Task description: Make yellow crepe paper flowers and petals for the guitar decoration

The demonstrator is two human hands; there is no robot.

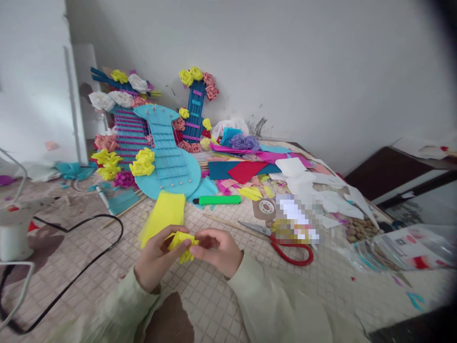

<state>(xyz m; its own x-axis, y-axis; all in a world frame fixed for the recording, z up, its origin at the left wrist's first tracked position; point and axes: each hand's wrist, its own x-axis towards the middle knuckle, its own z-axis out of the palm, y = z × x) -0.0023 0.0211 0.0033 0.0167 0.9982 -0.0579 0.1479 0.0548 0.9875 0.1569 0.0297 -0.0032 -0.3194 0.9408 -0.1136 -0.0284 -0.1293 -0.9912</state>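
Observation:
Between both hands, low in the middle of the head view, is a crumpled yellow paper flower (181, 242). My left hand (157, 259) grips it from the left, thumb across its front. From the right, the thumb and fingertips of my right hand (220, 250) pinch its edge. Just behind my left hand lies a folded yellow paper sheet (166, 209). A light-blue guitar-shaped cutout (166, 166) strung with thread stands beyond it, with yellow paper flowers (143, 162) at its left side. Right of my right hand, red-handled scissors (291, 255) lie partly open.
A glue gun (16, 228) with a black cable (119, 233) occupies the left side. A green cutter knife (219, 200) lies ahead. Coloured paper scraps (246, 171) and white sheets (300, 181) cover the back right. Another decorated blue strip (195, 112) leans on the wall.

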